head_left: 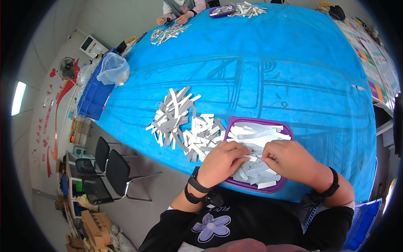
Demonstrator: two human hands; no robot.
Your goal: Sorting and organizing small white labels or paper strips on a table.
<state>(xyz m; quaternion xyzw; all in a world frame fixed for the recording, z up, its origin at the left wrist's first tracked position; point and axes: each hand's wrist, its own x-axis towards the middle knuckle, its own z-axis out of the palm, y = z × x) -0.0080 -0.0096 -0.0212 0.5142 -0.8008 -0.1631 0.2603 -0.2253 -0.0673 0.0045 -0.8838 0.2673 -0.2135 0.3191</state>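
A purple tray (231, 122) sits in front of me, heaped with thin grey and white strips (256, 172). Over its left side, my left hand (224, 158) is closed, thumb and fingers pinching a short white strip (251, 158). My right hand (289, 158) is curled closed above the tray's right side, facing the left; what its fingertips hold, if anything, is hidden. Left of the tray lie two loose heaps on the blue cloth: longer strips (172, 117) farther off and shorter pieces (201, 136) nearer.
Across the blue-covered table (302, 54), another person's hands (183, 18) work beside a strip pile (170, 33). Another purple tray (218, 11) stands at the far edge. A blue crate (95, 90) with clear plastic bags is at left, black chairs (117, 172) below it, a blue basket (365, 222) at lower right.
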